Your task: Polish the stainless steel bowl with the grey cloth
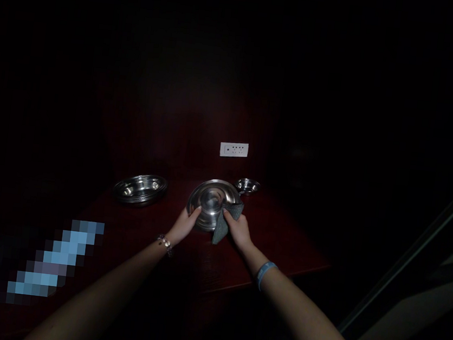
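A round, shiny steel plate (212,198) is held tilted toward me above the dark red tabletop. My left hand (184,225) grips its lower left rim, thumb on the inner face and fingers hidden behind. My right hand (240,230) is closed on a grey-green cloth (222,228), pressing it against the plate's right side with the thumb on top. One corner of the cloth hangs below the rim. Behind the plate to the right sits a small steel bowl (248,186). To the left lies a stack of steel plates (140,188).
The red wooden table (283,242) ends in a front edge below my hands. A white power socket (234,149) is on the back wall. At left is a pixelated blue patch (58,260). A slanted pale edge (414,248) runs along the right. Much of the surroundings is dark.
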The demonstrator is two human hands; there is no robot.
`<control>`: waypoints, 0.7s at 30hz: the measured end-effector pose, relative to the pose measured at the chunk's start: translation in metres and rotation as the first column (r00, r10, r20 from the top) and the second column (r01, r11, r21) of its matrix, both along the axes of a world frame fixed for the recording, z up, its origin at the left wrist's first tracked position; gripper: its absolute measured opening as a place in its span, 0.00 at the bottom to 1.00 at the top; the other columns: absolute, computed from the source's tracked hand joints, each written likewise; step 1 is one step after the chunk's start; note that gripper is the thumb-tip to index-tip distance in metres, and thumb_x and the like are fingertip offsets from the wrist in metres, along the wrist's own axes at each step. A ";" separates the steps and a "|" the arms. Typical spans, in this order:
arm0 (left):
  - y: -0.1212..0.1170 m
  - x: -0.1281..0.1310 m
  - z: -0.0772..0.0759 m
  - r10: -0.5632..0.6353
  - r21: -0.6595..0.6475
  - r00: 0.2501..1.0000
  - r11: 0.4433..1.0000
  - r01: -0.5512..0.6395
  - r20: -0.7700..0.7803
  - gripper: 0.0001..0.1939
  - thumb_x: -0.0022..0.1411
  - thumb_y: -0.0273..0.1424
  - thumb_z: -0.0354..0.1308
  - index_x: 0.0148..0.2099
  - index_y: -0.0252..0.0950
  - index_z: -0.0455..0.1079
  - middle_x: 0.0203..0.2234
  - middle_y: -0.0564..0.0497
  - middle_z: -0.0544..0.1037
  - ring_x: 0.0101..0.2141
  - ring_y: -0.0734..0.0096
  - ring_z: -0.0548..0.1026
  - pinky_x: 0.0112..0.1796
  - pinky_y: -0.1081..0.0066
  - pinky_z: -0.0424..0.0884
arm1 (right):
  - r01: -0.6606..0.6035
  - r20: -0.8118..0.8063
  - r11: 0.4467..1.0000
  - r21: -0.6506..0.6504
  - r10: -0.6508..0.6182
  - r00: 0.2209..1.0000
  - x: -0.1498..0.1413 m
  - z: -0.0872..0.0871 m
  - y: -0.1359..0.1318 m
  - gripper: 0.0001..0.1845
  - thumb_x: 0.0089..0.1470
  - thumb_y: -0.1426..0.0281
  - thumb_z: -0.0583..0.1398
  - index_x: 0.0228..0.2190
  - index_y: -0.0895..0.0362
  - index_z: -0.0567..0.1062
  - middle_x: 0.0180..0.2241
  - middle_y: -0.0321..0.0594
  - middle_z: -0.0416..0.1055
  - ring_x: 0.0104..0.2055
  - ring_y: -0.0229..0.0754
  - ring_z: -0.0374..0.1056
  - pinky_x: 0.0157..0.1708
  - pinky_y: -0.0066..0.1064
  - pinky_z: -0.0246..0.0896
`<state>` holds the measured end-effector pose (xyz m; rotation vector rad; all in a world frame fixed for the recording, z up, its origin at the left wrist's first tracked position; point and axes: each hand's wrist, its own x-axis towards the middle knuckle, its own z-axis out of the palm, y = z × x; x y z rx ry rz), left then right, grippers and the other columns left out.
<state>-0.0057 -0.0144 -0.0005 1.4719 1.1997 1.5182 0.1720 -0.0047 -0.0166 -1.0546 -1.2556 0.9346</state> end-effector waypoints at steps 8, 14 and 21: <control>-0.010 0.004 0.007 -0.167 -0.011 0.986 0.986 0.167 0.000 0.22 0.57 0.39 0.59 0.51 0.33 0.71 0.49 0.43 0.79 0.52 0.58 0.75 0.56 0.57 0.67 | -0.044 0.005 0.999 0.010 0.044 0.999 0.001 0.003 -0.003 0.21 0.45 0.55 0.64 0.31 0.61 0.79 0.33 0.44 0.80 0.37 0.48 0.75 0.39 0.35 0.68; -0.009 0.003 0.005 -0.182 -0.038 0.983 0.983 0.181 -0.038 0.19 0.56 0.36 0.61 0.48 0.33 0.73 0.48 0.43 0.79 0.50 0.57 0.76 0.56 0.55 0.67 | -0.021 -0.017 1.000 0.002 0.021 1.000 0.001 0.001 0.001 0.20 0.44 0.55 0.64 0.29 0.61 0.79 0.32 0.45 0.80 0.36 0.47 0.75 0.39 0.36 0.69; -0.004 0.000 0.005 -0.112 0.017 0.988 0.993 0.114 -0.102 0.15 0.56 0.29 0.57 0.46 0.32 0.73 0.44 0.43 0.81 0.48 0.58 0.77 0.55 0.56 0.68 | 0.068 0.011 0.996 0.061 -0.069 0.998 0.001 0.010 -0.004 0.20 0.46 0.54 0.63 0.29 0.60 0.79 0.33 0.46 0.80 0.37 0.49 0.75 0.39 0.35 0.68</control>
